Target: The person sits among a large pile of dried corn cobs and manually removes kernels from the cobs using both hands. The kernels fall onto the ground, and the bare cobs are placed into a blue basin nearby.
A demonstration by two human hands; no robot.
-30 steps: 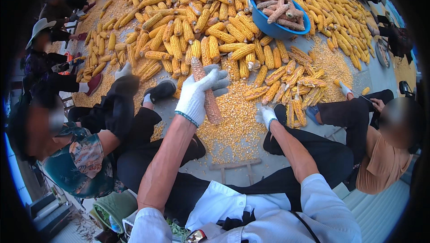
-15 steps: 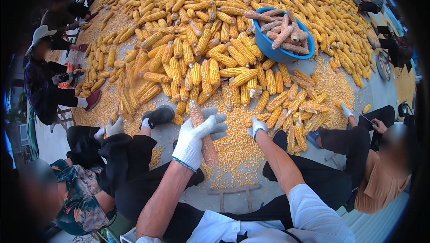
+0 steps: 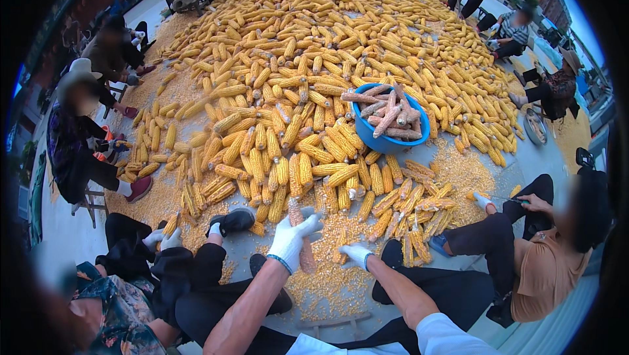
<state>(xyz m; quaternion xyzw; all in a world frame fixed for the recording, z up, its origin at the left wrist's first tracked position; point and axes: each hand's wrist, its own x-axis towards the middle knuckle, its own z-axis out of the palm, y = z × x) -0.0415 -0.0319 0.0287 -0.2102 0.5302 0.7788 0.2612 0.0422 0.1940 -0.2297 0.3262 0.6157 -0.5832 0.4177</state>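
Note:
In my left hand (image 3: 285, 242), which wears a white knit glove, is a long, mostly stripped corn cob (image 3: 306, 259), pinkish and bare along its lower part. The cob stands nearly upright, its upper end leaning left. My right hand (image 3: 358, 255), gloved too, is just right of the cob, apart from it, with its fingers stretched leftward; nothing shows in them. Loose corn kernels (image 3: 327, 289) cover the ground below both hands. Partly stripped ears (image 3: 419, 224) lie beyond my right hand.
A big heap of yellow corn ears (image 3: 295, 73) fills the middle. On it sits a blue tub (image 3: 393, 147) of bare cobs. Seated people surround the heap; one in a tan shirt (image 3: 547, 276) is at my right, one in a floral shirt (image 3: 124, 312) at my left.
The view has tilted up, showing more of the heap and the people behind it. My right hand has come nearer to me and closer to the cob, which my left hand still holds.

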